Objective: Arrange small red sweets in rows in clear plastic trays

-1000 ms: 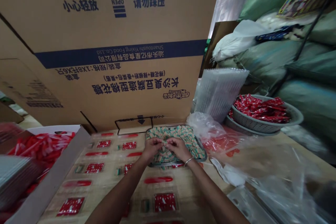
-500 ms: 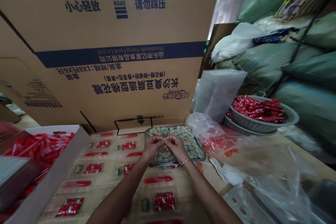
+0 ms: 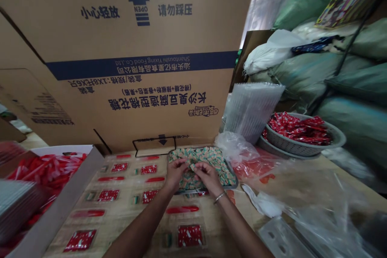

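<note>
A metal tray [image 3: 236, 185] is heaped with small green-and-orange pieces [image 3: 216, 157]. Both of my hands are over it, close together. Between the thumb and fingers of my right hand [image 3: 209, 178] is one small green-and-orange piece [image 3: 192, 167]. My left hand [image 3: 175, 174] is closed in a pinch just to its left; what it holds, if anything, is too small to make out. Nearer to me, clear plastic trays lie in rows, with red printed packets [image 3: 190, 236], long red plastic items [image 3: 182, 209] and small green-and-orange pieces in them.
A large cardboard box [image 3: 145, 117] stands behind the tray. At left is a white-edged box [image 3: 69, 185] of red plastic items. To the right are stacked clear trays [image 3: 254, 109], a grey basket [image 3: 305, 151] of red packets, and loose plastic bags [image 3: 320, 201]. Sacks [image 3: 356, 109] are piled beyond.
My hands have drawn slightly apart, the right one moving a little right. A green-and-orange piece now shows in the right fingertips. The view has shifted slightly.
</note>
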Demonstrator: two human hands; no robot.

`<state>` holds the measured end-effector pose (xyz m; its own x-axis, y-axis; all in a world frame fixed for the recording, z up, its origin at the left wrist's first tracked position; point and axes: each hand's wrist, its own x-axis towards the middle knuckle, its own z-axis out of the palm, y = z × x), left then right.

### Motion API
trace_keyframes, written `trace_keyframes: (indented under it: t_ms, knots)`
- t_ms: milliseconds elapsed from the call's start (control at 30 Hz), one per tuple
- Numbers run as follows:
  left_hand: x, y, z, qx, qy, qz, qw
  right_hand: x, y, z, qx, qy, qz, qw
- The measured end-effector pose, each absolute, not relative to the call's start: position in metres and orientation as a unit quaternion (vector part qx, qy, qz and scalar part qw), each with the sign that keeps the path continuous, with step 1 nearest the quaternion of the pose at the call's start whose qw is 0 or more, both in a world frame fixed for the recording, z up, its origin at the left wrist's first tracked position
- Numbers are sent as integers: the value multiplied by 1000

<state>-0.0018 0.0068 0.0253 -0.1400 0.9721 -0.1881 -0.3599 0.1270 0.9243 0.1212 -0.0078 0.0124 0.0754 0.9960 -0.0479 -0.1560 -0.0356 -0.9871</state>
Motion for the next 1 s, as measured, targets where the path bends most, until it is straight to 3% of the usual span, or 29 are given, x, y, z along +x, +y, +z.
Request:
trace_keyframes:
  t_ms: [333,533,667,867,1000]
  knots:
    - [-6,-16,37,385,445,535,606,115,-16,18,-490,-460,512,535]
    - [-26,-62,40,356,478,565,570,105,-50,26,-468,-528,532,468]
    - [-69,-115,33,336,500,594,534,67,-79,24,-417,-674,483,373]
    - [-159,-223,19,347,574,613,417,-36,-143,17,-267,-750,551,251]
    - [-231,-270,16,464,682,503,259,-106,-156,6,-249,-772,542,219]
